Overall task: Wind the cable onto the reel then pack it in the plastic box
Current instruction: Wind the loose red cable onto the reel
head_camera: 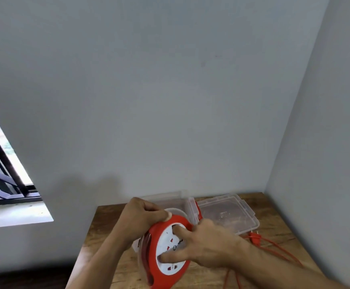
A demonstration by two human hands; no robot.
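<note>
A red cable reel [157, 230] with a white socket face [168, 247] is held tilted above the wooden table [105, 222]. My left hand [140, 215] grips its top handle. Spread over the white face is my right hand [207, 245], with fingers pressed into its recesses. The orange cable [274, 248] trails loose across the table to the right, its plug [255, 237] lying beside the clear lid [226, 213]. The clear plastic box [165, 200] stands open behind the reel, partly hidden by my hands.
The table sits in a corner, with grey walls behind and to the right. A barred window [1, 170] with a white sill is at the left. Dark floor shows left of the table.
</note>
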